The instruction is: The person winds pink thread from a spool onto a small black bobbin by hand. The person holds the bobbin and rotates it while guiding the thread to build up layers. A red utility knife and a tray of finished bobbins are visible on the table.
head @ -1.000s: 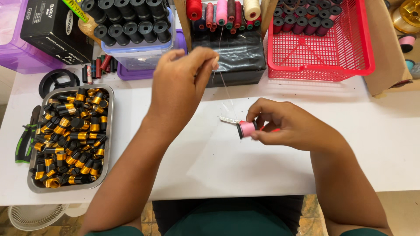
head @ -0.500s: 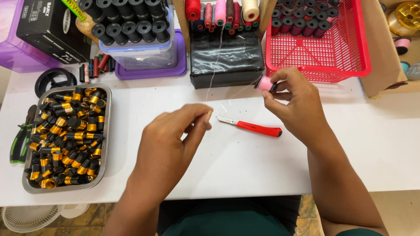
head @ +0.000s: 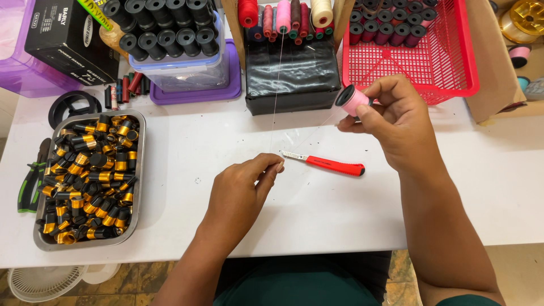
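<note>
Right hand (head: 396,122) grasping a small pink-wound black bobbin (head: 352,100), left hand (head: 243,190) pinching thin pale thread (head: 272,113), over a white tabletop (head: 317,209) above tiled floor (head: 113,283).

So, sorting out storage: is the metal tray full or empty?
Full: the metal tray is heaped with black-and-gold bobbins.

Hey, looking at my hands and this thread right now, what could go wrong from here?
The thin thread runs taut from the upright spools down to your left hand; a hard pull might snap it or tip a spool.

The red-handled cutter lies just beside that hand, blade end toward your fingers, so a slip could nick them.

The small pink bobbin sits only in the fingertips of your right hand, so it may slip out and unwind.
</note>
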